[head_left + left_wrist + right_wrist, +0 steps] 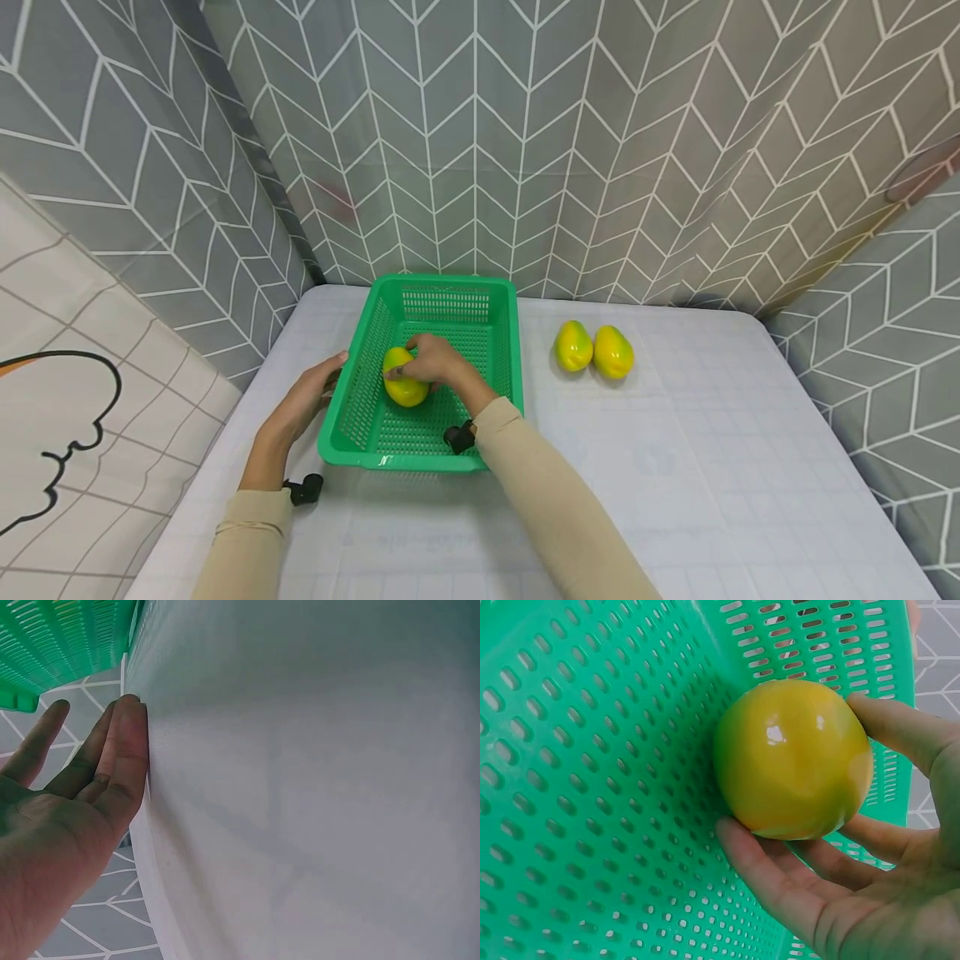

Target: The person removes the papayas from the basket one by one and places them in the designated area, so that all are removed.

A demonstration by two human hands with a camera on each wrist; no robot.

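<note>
A green plastic basket [420,462] with slotted walls stands on the white-covered table. Inside it, toward the left wall, is a glossy yellow-green mango [407,393]. My right hand [441,363] reaches in over the basket and grips this mango between thumb and fingers. The right wrist view shows the mango [791,761] close against the perforated green plastic, the thumb on one side and the fingertips on the other. Outside the basket's left wall is my left hand [306,402], its fingers extended beside the rim. In the left wrist view its fingers [124,761] are straight and hold nothing.
Two more yellow-green mangoes, a left one [573,346] and a right one [613,352], lie side by side on the table right of the basket. A grey patterned curtain [472,150] hangs behind the table's back edge. Each wrist wears a small black camera.
</note>
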